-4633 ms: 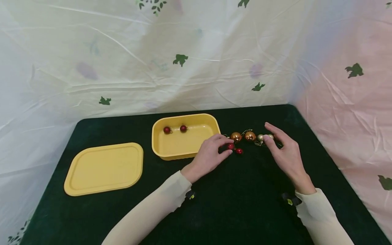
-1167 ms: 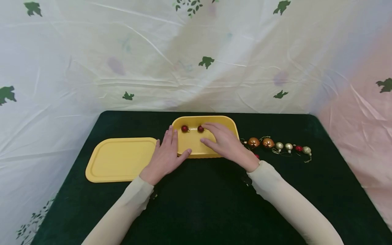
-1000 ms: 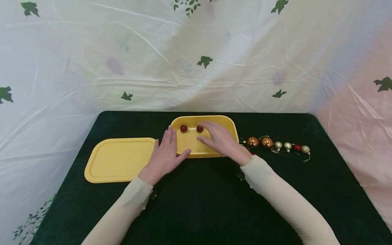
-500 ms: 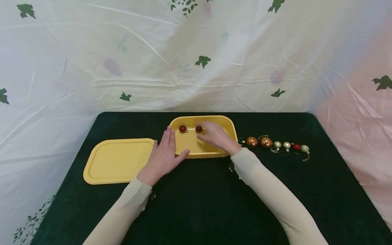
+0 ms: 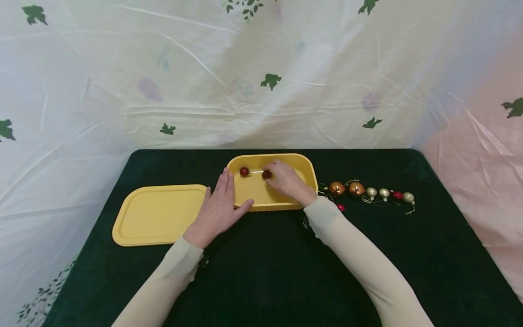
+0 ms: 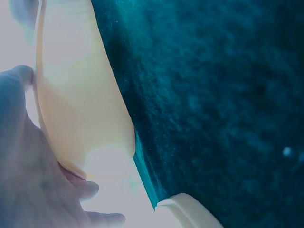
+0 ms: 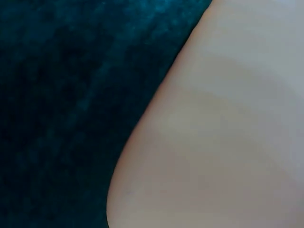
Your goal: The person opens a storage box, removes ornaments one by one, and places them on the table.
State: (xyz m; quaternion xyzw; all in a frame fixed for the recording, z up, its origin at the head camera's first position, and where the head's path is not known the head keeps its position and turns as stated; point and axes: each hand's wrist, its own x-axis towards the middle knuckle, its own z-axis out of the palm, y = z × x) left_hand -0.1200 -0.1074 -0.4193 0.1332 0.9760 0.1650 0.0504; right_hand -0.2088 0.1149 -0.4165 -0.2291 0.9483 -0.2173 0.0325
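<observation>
In the head view a yellow plastic box (image 5: 269, 207) stands near the table's far edge. Inside it lie two dark red Christmas baubles, one at the left (image 5: 244, 172) and another near the middle (image 5: 267, 175). My right hand (image 5: 288, 181) reaches over the box and pinches the middle bauble between thumb and fingers. Against the box's left end rests my left hand (image 5: 216, 206), fingers straight and thumb spread along the front. The left wrist view shows this hand (image 6: 42, 175) touching the box's rim. In the right wrist view, a pale close surface hides the right fingers.
A yellow lid (image 5: 159, 215) lies flat left of the box. To the right sit two copper baubles (image 5: 356, 189), several small gold ones (image 5: 383, 194), a small red one (image 5: 397, 195) and another red one (image 5: 341, 207) near the right sleeve. Dark green cloth covers the table (image 5: 261, 272).
My left hand has gone from the red baubles to the box's left end. My right hand has moved from the gold baubles into the box, and its fingers have closed on the middle bauble.
</observation>
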